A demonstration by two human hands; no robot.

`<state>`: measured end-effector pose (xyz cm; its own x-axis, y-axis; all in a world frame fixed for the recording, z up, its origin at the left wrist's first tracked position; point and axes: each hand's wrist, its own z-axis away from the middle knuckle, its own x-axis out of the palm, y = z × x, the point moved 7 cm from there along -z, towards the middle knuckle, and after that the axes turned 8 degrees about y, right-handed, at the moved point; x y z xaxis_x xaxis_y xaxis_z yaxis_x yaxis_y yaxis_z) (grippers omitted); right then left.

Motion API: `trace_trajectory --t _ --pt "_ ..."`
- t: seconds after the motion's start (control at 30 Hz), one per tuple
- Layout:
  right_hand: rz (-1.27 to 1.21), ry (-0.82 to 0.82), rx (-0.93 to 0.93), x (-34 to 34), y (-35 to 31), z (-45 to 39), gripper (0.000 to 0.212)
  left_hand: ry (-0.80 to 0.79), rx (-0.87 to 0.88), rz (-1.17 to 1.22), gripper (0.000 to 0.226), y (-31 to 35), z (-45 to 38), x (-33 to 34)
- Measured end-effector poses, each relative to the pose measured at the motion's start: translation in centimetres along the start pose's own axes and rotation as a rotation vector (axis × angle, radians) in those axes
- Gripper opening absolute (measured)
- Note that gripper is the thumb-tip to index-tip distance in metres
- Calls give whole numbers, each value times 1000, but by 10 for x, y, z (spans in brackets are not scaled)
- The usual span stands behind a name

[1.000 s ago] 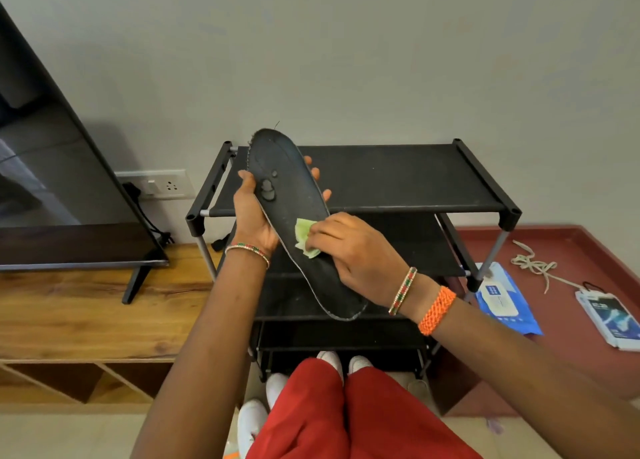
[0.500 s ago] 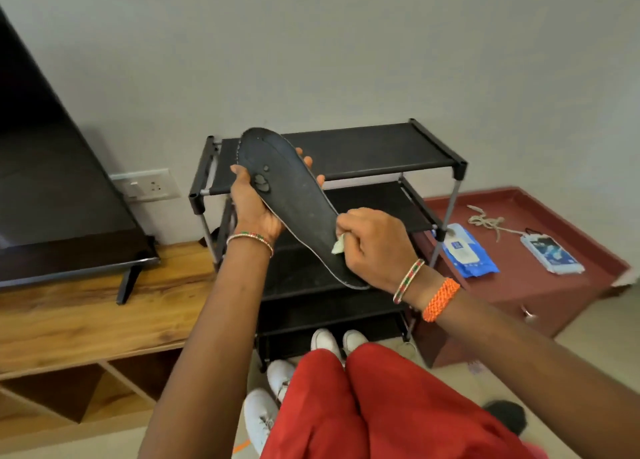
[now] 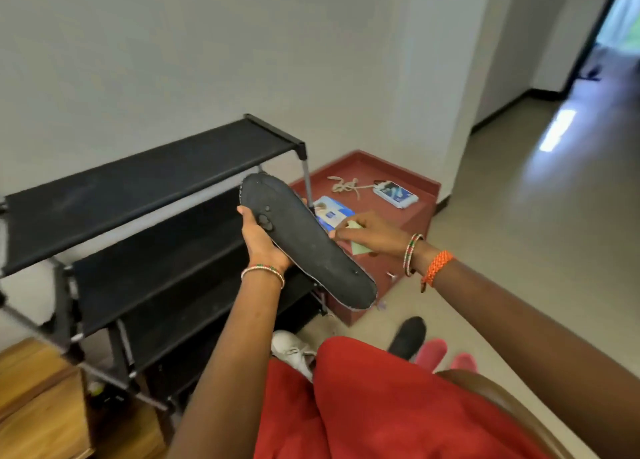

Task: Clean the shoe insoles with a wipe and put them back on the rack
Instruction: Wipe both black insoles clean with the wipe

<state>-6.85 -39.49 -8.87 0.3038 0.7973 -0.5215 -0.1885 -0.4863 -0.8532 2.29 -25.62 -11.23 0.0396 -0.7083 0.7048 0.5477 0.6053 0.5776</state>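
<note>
My left hand (image 3: 260,242) grips a black shoe insole (image 3: 311,247) from its left edge, holding it tilted in the air in front of the black shoe rack (image 3: 149,178). My right hand (image 3: 369,234) pinches a pale green wipe (image 3: 360,246) just off the insole's right edge, fingertips near the edge. The rack's top shelf and the shelves below look bare where they show.
A low red platform (image 3: 412,216) right of the rack carries a blue wipes pack (image 3: 334,213), a knotted cord (image 3: 346,184) and a small packet (image 3: 396,194). A white shoe (image 3: 292,349), a black shoe (image 3: 408,337) and pink slippers (image 3: 445,354) lie on the floor. A wooden cabinet (image 3: 38,399) stands at left.
The view has swung right, away from the television. My right hand with the wipe has come off the insole's face to its right edge. My left hand still holds the insole.
</note>
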Motion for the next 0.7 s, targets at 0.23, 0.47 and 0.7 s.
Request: trace_trajectory --t 0.23,0.47,0.7 --pt "-173 215 237 -36 108 0 19 -118 -252 -273 49 -124 -33 13" --pt "-241 511 500 -33 245 8 12 -81 -466 -858 11 -222 -64 -28" --pt "-253 574 853 -8 373 26 11 123 -421 -1194 16 -290 -101 -104"
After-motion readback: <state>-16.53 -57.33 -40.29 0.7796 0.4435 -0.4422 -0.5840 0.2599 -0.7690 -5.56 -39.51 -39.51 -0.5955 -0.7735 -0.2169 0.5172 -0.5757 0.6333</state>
